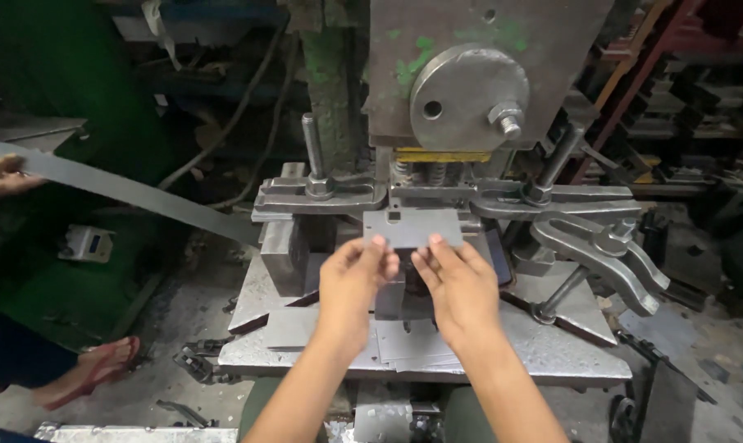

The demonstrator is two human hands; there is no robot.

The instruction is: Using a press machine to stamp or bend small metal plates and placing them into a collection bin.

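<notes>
In front of the press die, both hands hold one flat grey metal plate point(412, 227) upright and facing the camera. The left hand point(351, 283) pinches the plate's lower left edge between thumb and fingers; the right hand point(462, 287) grips its lower right edge the same way. The plate is roughly rectangular, with a small square hole near its upper left — it sits just ahead of the die block point(294, 254) and below the yellow-edged ram point(441, 155).

Above, a round steel disc point(468, 97) with a hex bolt point(507, 119) is fixed to the worn, green-flecked machine body. Heavy clamp arms point(601, 246) and threaded studs hold the tooling to the press table point(552, 344). More flat blanks point(412, 340) lie stacked on that table, directly beneath the hands.

At far left, another person's hand point(2, 174) holds the end of a long metal strip point(134, 190), which runs diagonally down to the left side of the die. That person's foot in a red sandal point(101, 365) rests on the dirty concrete floor — well apart from the press.
</notes>
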